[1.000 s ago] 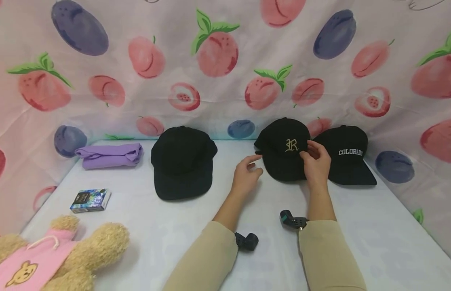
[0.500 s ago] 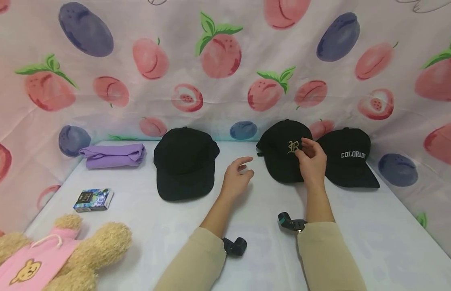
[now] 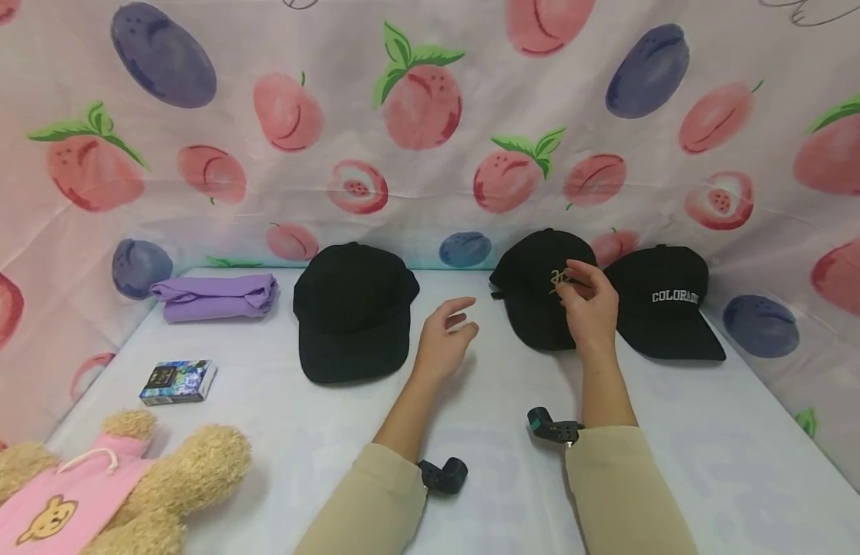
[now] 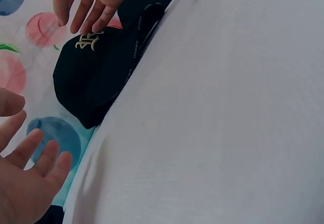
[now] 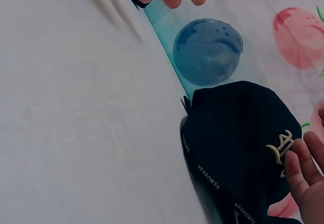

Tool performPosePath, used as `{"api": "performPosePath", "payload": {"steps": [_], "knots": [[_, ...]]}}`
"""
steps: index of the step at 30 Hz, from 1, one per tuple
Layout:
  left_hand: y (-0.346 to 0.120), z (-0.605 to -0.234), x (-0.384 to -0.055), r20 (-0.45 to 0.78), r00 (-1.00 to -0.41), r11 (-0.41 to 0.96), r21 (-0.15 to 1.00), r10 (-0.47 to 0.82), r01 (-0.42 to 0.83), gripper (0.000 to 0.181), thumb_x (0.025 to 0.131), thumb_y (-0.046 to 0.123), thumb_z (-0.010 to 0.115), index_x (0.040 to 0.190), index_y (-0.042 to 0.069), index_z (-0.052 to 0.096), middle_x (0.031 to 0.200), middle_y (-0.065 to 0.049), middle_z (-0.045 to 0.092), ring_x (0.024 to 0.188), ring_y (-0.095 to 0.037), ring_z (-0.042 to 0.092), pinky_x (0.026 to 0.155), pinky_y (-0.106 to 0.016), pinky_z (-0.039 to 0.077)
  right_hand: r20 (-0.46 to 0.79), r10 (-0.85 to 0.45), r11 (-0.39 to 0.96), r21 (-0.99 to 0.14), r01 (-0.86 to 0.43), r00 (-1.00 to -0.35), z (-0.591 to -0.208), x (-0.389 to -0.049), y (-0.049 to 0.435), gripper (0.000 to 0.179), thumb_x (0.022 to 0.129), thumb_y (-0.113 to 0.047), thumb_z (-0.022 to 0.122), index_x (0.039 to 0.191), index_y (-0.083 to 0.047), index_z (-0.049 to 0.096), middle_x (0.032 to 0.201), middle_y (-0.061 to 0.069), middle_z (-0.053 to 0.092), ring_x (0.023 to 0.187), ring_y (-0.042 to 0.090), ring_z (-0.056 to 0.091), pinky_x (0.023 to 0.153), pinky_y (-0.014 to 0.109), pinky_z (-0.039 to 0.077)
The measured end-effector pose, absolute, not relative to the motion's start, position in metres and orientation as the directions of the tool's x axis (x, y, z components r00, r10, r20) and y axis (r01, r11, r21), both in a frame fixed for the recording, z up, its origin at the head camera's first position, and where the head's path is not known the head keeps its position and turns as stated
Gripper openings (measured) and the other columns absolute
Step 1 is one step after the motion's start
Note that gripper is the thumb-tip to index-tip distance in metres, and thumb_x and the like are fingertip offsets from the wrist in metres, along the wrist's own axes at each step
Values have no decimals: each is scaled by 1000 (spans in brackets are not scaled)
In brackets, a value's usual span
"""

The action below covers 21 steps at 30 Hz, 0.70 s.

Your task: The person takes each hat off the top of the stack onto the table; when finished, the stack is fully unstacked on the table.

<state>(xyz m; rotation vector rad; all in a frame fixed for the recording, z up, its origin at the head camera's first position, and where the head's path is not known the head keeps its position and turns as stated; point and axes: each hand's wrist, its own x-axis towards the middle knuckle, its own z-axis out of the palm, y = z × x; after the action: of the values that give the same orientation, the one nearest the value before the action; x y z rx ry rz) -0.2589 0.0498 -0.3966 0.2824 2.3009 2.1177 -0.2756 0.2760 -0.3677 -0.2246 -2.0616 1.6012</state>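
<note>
Fingers of left hand [image 3: 441, 343]: spread and relaxed; nothing is gripped.
Fingers of right hand [image 3: 592, 307]: loosely curved and parted; nothing is pinched; contact cannot be told.
R-logo cap [image 3: 530, 281]: set on the desk [image 3: 492, 393], partly covered by the right fingers directly before it; located rightward of the left hand, apart.
Cap handling: judged light and fabric-soft, with stiffer brim [image 3: 537, 330]; best lifted by both brim edges.
</note>
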Motion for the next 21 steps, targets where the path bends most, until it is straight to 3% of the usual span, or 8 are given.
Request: {"api": "performPosePath", "payload": {"steps": [9,21], "knots": [[41,-396,-256,166,-979,72,982,116,175,44,96,8,58,139,9,63,147,-8,61,136,-34,57,113,-46,47,327,352,240,-937,-253,-877,-364,-272,269,40,97,-2,62,137,-5,64,116,8,68,89,5,62,72,18,55],[26,-387,-257,227,-972,11,974,57,228,42,95,6,60,137,7,65,143,-11,64,135,-34,58,113,-48,47,352,210,304,-910,-281,-912,-367,-268,257,40,98,-7,63,137,-2,62,121,19,68,92,3,65,75,16,56]]}}
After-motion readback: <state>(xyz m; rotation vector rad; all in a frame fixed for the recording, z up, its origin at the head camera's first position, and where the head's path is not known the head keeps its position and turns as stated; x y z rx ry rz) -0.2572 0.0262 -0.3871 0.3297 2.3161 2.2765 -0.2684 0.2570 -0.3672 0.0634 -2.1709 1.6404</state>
